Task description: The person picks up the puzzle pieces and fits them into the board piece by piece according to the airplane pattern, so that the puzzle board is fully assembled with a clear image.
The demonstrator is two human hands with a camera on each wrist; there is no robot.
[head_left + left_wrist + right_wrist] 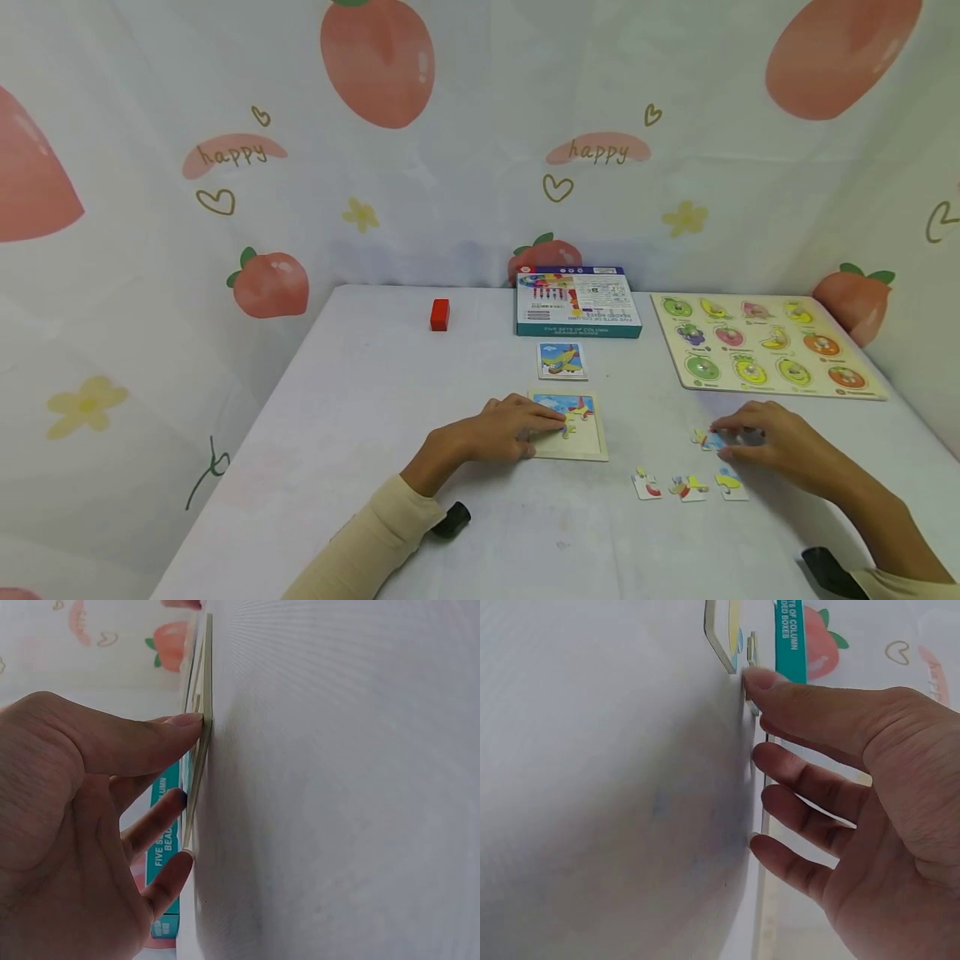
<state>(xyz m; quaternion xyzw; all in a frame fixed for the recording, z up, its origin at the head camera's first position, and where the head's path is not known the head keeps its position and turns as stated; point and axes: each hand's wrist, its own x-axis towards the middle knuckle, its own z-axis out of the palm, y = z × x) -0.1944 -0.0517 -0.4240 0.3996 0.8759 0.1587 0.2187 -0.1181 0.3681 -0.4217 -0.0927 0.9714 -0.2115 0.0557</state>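
Note:
My left hand (498,429) rests at the left side of a wooden puzzle tray (573,451), its index finger lying over the pieces inside. In the left wrist view the thumb (161,742) touches the tray's edge and other fingertips meet its side. Airplane-picture pieces (576,406) fill the tray's upper part; bare wood shows below. To the right, my right hand (776,437) pinches a jigsaw piece (708,439) between thumb and index finger, close over the table. Nearer me lie three jigsaw pieces: one with red (647,483), one red and yellow (688,487), one yellow (731,483).
An airplane picture card (562,362) lies behind the tray, with a flat teal-edged box (577,304) beyond it. A fruit puzzle board (765,342) occupies the back right. A red block (440,315) stands at the back left. A printed peach cloth hangs behind the table.

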